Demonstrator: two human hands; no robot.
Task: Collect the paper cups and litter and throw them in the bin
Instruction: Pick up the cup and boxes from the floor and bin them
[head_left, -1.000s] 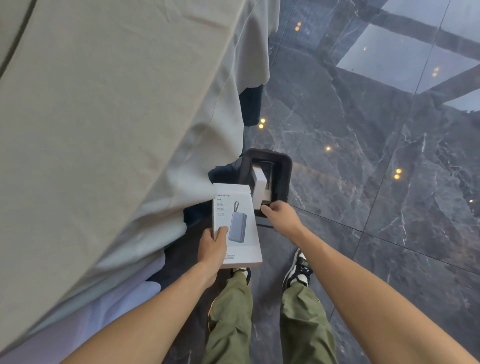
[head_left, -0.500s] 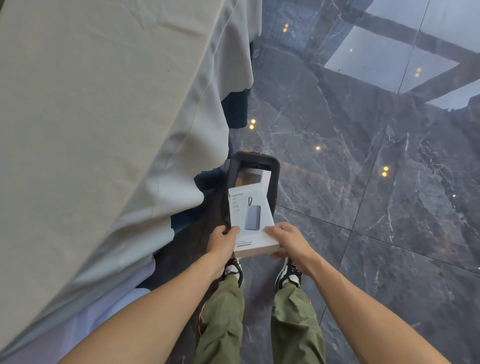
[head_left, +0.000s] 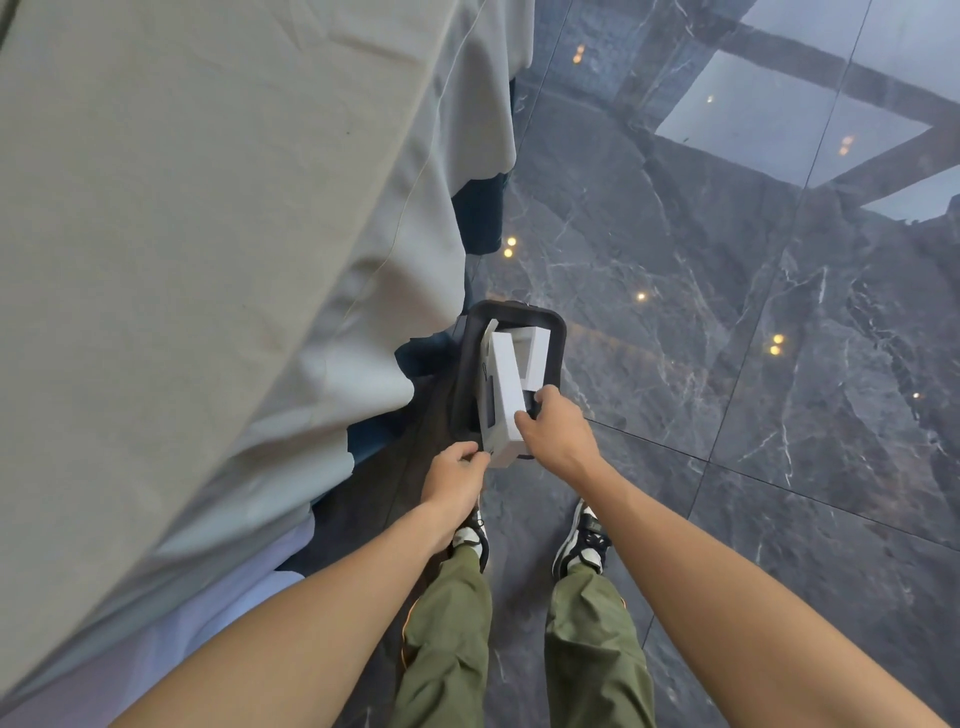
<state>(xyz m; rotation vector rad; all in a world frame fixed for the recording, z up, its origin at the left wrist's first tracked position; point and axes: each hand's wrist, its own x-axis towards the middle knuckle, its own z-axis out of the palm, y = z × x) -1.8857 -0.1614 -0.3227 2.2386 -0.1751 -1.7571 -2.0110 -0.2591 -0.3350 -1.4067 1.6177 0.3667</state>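
Fingers (head_left: 524, 420) pinch white box (head_left: 506, 395) — tilted edge-up over black bin (head_left: 556, 332).

Floor (head_left: 727, 312): dark polished marble tiles, white veins.
Light: ceiling spots and bright window panes reflected in it.
Surface (head_left: 208, 208): left, grey cloth draped.

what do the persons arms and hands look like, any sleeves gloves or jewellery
Both forearms are bare right to the bottom of the frame: no sleeve is in view. The left hand and right hand wear no gloves, and no watch, bracelet or ring shows on them. Whatever is worn higher up the arms is out of view.
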